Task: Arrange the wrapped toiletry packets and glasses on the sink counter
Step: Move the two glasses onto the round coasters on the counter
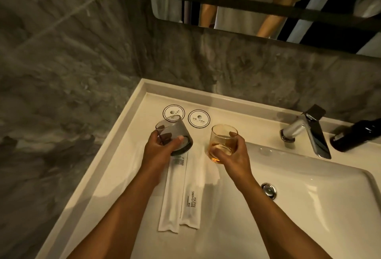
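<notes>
Nearest the camera, two bare forearms reach in from the bottom edge, their elbows cut off by the frame. Between them two long white wrapped packets lie side by side on the sink counter (115, 176): the left packet (171, 207) has its far end hidden under the wrist and glass above it, and the right packet (192, 203) reads "BRUSHING TEETH", while the smaller print on both is too fine to read.

Further on, the left hand (159, 149) is wrapped around a grey glass (173, 135), which is tilted with its mouth leaning away to the left; fingers and thumb cover much of its lower wall. Its rim overlaps the left coaster (173, 112) in the view, and whether the glass touches the counter cannot be told. The right hand (231, 155) closes on an amber glass (222, 143), held nearly upright, with the thumb over the rim side and the fingers hiding its base. The right coaster (199, 119) lies bare just beyond, its printed logo illegible.

To the right are the basin (309, 207), the overflow ring (268, 190), the chrome tap (305, 133) and a dark bottle (356, 135) cut off by the frame edge. Beyond, the mirror (268, 1) reflects only a torso and arms.
</notes>
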